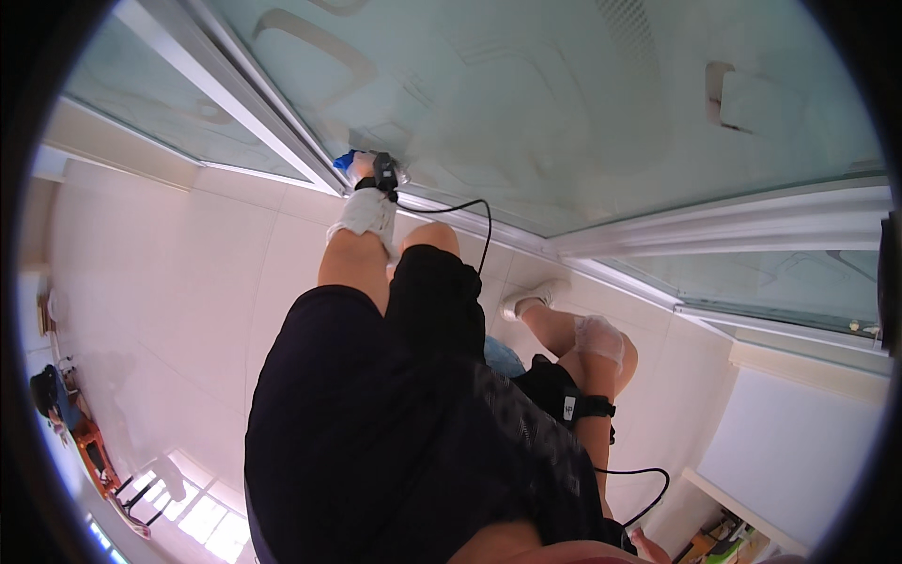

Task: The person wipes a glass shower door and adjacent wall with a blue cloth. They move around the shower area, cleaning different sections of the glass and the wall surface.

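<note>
My left hand (361, 166), in a clear plastic glove, reaches forward to the foot of a frosted glass panel (535, 120). A bit of blue cloth (345, 160) shows bunched at its fingers. A black device (385, 173) is strapped to that wrist, and a black cable (451, 209) runs from it. White crumpled material (363, 210) wraps the forearm. On my bent right knee (629, 363) rests my right hand (599, 338), also in a thin translucent glove; its fingers are hard to make out. A black band (595, 407) circles the right wrist.
White metal frames (282, 127) edge the glass panels. Pale tiles (176, 282) cover the floor, beside my white shoe (535, 299). An orange-red stool (97, 451) stands far left. A white board-like surface (796, 423) lies right, with assorted items (726, 539) below it.
</note>
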